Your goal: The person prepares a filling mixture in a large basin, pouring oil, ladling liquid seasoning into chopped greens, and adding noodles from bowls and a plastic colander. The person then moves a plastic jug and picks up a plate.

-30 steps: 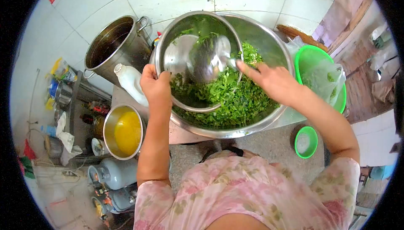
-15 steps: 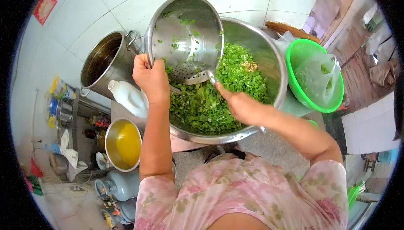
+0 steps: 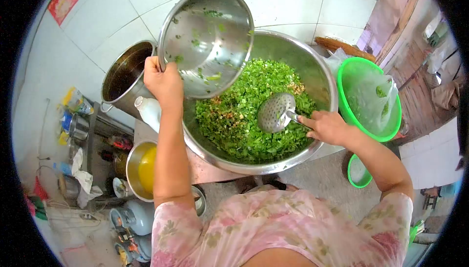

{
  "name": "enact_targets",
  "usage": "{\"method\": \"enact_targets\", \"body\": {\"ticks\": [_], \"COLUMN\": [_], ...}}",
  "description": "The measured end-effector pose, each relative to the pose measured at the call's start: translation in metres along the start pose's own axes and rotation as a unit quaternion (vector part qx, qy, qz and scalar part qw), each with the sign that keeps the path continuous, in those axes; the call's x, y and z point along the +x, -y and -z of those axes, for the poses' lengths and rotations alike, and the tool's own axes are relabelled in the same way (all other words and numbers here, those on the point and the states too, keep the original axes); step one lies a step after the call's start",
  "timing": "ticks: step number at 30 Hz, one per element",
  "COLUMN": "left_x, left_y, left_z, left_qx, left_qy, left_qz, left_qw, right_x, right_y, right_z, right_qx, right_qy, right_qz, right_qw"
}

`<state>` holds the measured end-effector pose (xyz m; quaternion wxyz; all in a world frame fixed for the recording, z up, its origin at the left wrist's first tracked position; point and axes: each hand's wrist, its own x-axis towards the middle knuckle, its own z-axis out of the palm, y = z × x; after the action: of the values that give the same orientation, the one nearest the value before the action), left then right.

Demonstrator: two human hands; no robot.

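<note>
My left hand [image 3: 164,81] grips the rim of a steel bowl [image 3: 205,47], tilted so that its inside faces me. Bits of green leaf cling to the bowl's inner wall. In my right hand [image 3: 330,126] is the handle of a perforated skimmer [image 3: 276,112], whose round head rests over the chopped greens [image 3: 244,130]. These greens lie in a large steel basin [image 3: 273,168] below both hands. Small tan and brown bits show among the greens at the left and upper right.
A tall steel pot [image 3: 139,93] and a white jug [image 3: 147,111] stand left of the basin. Below them is a pot of yellow liquid [image 3: 147,169]. At right are a green plastic basin [image 3: 343,91] with a plastic bag [image 3: 376,96] and a smaller green container [image 3: 351,173].
The skimmer has moved from inside the bowl to the right, over the greens. My left hand has shifted the bowl slightly up and left, clear of the greens.
</note>
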<state>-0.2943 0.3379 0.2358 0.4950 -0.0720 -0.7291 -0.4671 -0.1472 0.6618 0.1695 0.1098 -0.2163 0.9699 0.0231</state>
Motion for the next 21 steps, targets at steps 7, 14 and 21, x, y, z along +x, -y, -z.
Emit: {"method": "enact_targets", "body": {"ticks": [7,14,21], "left_x": [-0.002,-0.002,0.000], "left_y": [-0.024,-0.032,0.002], "left_z": [0.010,0.032,0.051], "left_qx": [-0.127,-0.057,-0.057], "left_qy": [0.072,0.036,0.021], "left_qz": [0.141,0.065,0.113], "left_qw": [0.979,0.996,0.992], "right_x": [0.078,0.094,0.056], "right_y": [-0.016,0.031,-0.061], "right_z": [0.081,0.032,0.041], "right_qx": [-0.173,0.028,0.022], "right_qy": [-0.323,-0.252,-0.243], "right_qz": [0.151,0.191,-0.025], "right_qw": [0.918,0.948,0.970]}}
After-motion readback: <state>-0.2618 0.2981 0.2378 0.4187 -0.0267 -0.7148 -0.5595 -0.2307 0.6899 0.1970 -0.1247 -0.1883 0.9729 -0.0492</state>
